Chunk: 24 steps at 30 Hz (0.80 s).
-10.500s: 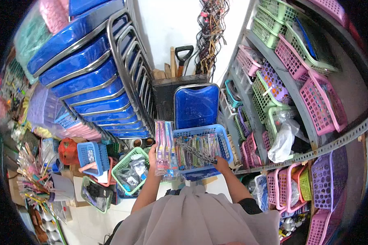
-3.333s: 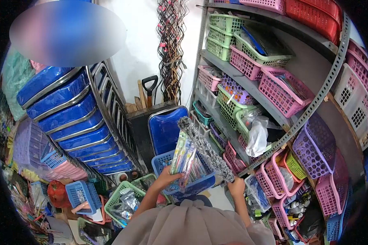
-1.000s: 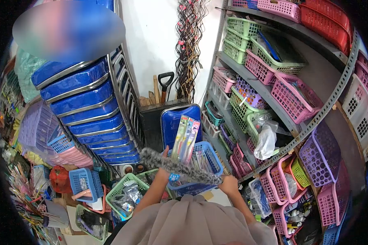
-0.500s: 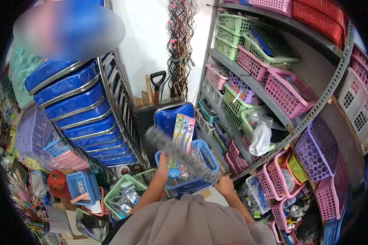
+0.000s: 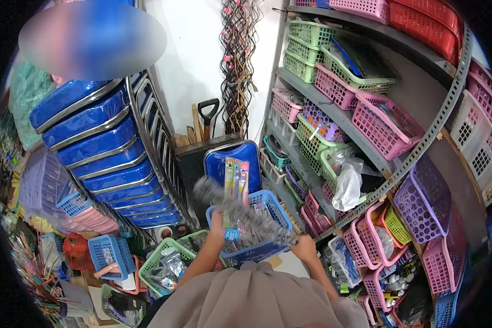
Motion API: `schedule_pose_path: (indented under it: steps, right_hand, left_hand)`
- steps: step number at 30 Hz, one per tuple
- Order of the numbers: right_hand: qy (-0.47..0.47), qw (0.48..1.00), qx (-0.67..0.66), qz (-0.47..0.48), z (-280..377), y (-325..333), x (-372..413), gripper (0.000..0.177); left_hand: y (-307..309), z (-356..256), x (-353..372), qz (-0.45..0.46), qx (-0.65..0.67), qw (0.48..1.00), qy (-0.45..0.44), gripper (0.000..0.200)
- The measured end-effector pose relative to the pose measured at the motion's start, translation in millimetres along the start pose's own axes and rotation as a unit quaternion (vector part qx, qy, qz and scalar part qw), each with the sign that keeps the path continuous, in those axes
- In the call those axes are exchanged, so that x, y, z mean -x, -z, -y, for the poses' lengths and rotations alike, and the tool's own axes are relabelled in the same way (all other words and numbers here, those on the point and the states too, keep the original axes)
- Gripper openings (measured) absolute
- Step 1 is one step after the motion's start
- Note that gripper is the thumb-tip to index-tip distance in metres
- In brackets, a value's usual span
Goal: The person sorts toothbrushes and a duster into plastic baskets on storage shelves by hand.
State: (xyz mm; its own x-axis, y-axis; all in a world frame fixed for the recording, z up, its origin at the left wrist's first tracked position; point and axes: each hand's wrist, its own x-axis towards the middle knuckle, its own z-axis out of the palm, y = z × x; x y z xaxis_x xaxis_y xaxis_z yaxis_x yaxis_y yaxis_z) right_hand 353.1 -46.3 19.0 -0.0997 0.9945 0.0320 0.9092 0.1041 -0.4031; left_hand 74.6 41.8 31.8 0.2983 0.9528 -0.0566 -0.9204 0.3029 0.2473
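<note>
Your right hand (image 5: 305,249) is gripping one end of a duster (image 5: 245,214); its blurred, fuzzy length is slanting up past your left hand (image 5: 216,225). The left is grasping packaged toothbrushes (image 5: 236,179), standing just right of it, partly behind the duster, above a blue basket (image 5: 259,252).

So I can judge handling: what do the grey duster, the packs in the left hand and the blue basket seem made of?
Grey duster: soft fibre, perhaps synthetic or feather; its fuzzy, blurred edges leave it open.
Packs in the left hand: seemingly clear, glossy plastic; coloured contents show through.
Blue basket: probably smooth moulded plastic, judging by its even colour and perforated walls.
</note>
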Motion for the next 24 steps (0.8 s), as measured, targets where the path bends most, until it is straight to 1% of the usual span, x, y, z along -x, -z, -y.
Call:
schedule_pose_path:
  steps: [1, 2, 3, 4, 6, 7, 8, 10, 11, 12, 13, 14, 15, 16, 17, 18, 19, 21, 22, 24]
  right_hand:
    - [-0.008, 0.996, -0.057, -0.061, -6, -5, -3, 0.018]
    - [-0.017, 0.986, -0.115, -0.123, -11, -8, -7, 0.015]
    - [-0.078, 0.972, -0.206, -0.077, -17, -10, -9, 0.015]
    - [-0.077, 0.973, -0.205, -0.077, -16, -10, -10, 0.015]
    - [-0.076, 0.944, -0.288, -0.142, -15, -8, -11, 0.017]
    - [-0.078, 0.944, -0.286, -0.142, -16, -6, -12, 0.017]
    - [-0.084, 0.949, -0.271, -0.138, -19, -1, -13, 0.016]
    - [-0.096, 0.953, -0.254, -0.137, -17, 11, -13, 0.016]
    - [-0.066, 0.959, -0.219, -0.166, -15, 18, -12, 0.016]
    - [-0.036, 0.963, -0.183, -0.195, -14, 24, -11, 0.017]
    - [-0.12, 0.976, -0.131, -0.123, -18, 29, -9, 0.024]
    - [-0.125, 0.975, -0.13, -0.127, -18, 34, -7, 0.024]
    - [-0.099, 0.982, -0.064, -0.146, -15, 40, -4, 0.023]
    - [-0.072, 0.984, 0.002, -0.162, -15, 44, -2, 0.023]
    - [-0.079, 0.986, 0.035, -0.14, -19, 49, -2, 0.026]
    - [-0.08, 0.986, 0.035, -0.142, -22, 49, -1, 0.026]
    - [-0.099, 0.982, 0.042, -0.153, -26, 48, 0, 0.025]
    - [-0.151, 0.974, 0.046, -0.164, -16, 52, 2, 0.023]
    - [-0.151, 0.974, 0.047, -0.164, -13, 53, 4, 0.023]
    - [-0.104, 0.989, 0.063, -0.086, -11, 51, 8, 0.02]
  left_hand:
    - [13, -4, -4, 0.019, -0.036, 0.999, 0.023, 0.057]
    - [11, -8, -3, 0.038, -0.072, 0.996, 0.046, 0.057]
    - [9, -12, 0, 0.059, -0.09, 0.992, 0.068, 0.055]
    - [4, -11, 1, 0.06, -0.089, 0.992, 0.067, 0.055]
    - [-3, -6, 0, 0.001, -0.017, 0.997, 0.075, 0.048]
    - [7, -9, 0, 0.019, -0.118, 0.99, 0.074, 0.04]
    - [12, -7, -4, 0.019, -0.117, 0.99, 0.078, 0.04]
    - [12, -3, -8, -0.1, -0.263, 0.956, 0.081, 0.037]
    - [11, 1, -10, -0.057, -0.279, 0.956, 0.067, 0.038]
    - [8, 6, -11, -0.053, -0.279, 0.956, 0.071, 0.038]
    - [4, 10, -12, -0.026, -0.318, 0.947, 0.041, 0.038]
    - [0, 14, -13, 0.002, -0.355, 0.935, 0.01, 0.038]
    - [-23, 12, -4, -0.086, -0.433, 0.896, 0.049, 0.037]
    - [-20, 13, -6, -0.084, -0.433, 0.896, 0.052, 0.037]
    - [-14, 15, -9, -0.034, -0.475, 0.879, 0.038, 0.036]
    - [-13, 16, -11, 0.015, -0.514, 0.857, 0.023, 0.036]
    - [-12, 17, -11, 0.028, -0.506, 0.861, 0.031, 0.039]
    - [-11, 16, -11, 0.028, -0.506, 0.861, 0.042, 0.04]
    - [-10, 15, -11, 0.025, -0.507, 0.86, 0.053, 0.041]
    - [-7, 14, -11, 0.025, -0.496, 0.865, 0.067, 0.042]
